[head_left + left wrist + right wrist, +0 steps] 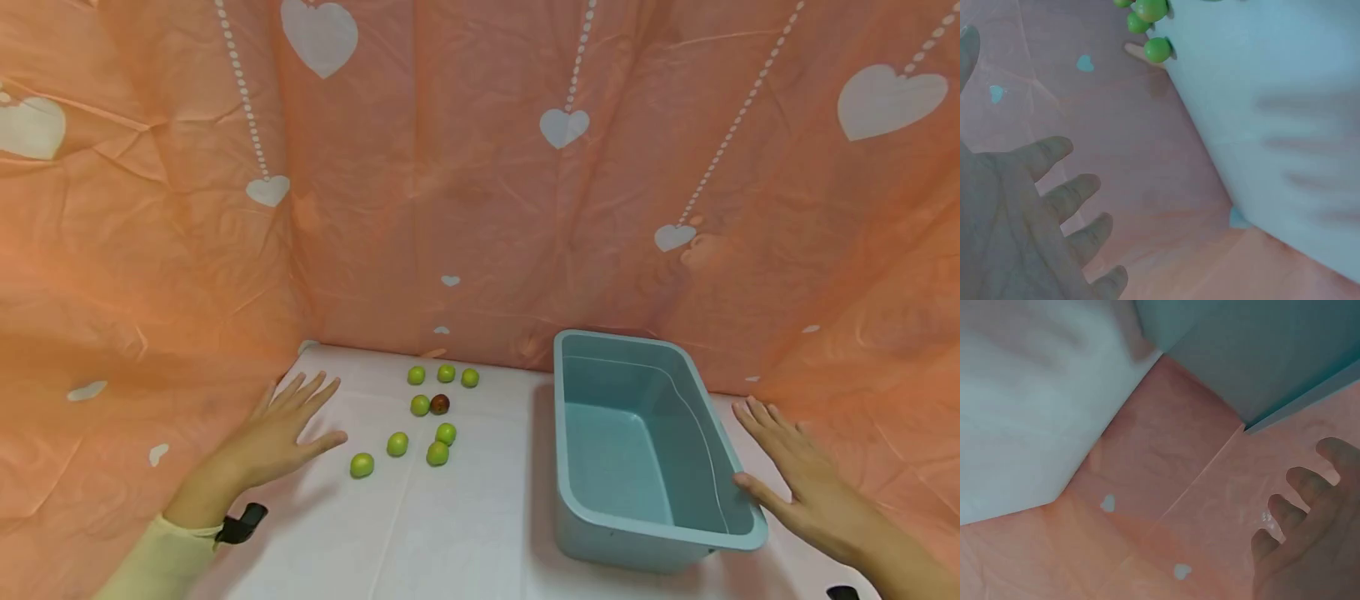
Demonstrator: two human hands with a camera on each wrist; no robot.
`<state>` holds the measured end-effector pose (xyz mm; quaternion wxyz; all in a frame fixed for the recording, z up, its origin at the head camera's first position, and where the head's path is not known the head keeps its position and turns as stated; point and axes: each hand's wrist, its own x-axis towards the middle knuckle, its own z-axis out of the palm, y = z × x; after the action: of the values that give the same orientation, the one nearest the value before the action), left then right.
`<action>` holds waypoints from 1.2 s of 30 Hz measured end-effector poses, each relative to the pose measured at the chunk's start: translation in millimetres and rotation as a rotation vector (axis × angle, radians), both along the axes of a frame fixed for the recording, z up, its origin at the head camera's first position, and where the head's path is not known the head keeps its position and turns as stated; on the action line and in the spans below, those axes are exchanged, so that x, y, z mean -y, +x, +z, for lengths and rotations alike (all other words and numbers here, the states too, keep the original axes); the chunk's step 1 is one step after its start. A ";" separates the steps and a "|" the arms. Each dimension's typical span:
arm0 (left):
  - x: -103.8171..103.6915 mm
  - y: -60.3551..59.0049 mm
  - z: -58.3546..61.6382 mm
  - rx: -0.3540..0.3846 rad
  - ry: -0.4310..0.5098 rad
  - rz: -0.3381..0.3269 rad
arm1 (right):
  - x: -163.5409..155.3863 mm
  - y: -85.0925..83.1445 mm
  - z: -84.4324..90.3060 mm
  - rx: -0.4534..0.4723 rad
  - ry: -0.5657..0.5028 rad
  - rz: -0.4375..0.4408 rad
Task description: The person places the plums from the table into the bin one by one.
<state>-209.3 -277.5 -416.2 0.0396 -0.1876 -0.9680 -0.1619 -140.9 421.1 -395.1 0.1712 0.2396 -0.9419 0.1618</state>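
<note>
My left hand point(273, 437) hovers at the left side of the white table, fingers spread and straight, holding nothing. To its right lie several small round green fruits point(362, 465) and a single dark red fruit point(440, 404) that sits close beside a green one. In the left wrist view, some green fruits point(1158, 49) show near the top, away from the palm. A grey-blue plastic basin point(559, 433) stands on the right, with no contents showing. Beside its right rim is my right hand point(813, 492), fingers extended, nothing held; whether the thumb touches the rim I cannot tell.
A white cloth point(457, 533) covers the table. Orange-pink sheeting point(480, 208) with pale hearts hangs behind and at both sides, close to the table's edges. The basin's tall wall point(1210, 375) rises near the table's edge in the right wrist view.
</note>
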 end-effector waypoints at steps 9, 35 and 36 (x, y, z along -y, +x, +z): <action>-7.9 -1.9 -16.1 0.004 0.007 -0.009 | 21.9 4.6 0.4 -0.019 0.012 0.046; -20.4 -5.6 -65.9 0.012 -0.026 -0.086 | 42.9 22.8 -6.7 0.014 0.024 0.104; -21.0 -5.8 -66.4 0.009 -0.031 -0.090 | 42.7 23.3 -7.1 0.011 0.026 0.105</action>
<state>-215.1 -256.5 -482.5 0.0248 -0.2309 -0.9611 -0.1496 -117.6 378.4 -402.2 0.1540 0.2901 -0.9309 0.1596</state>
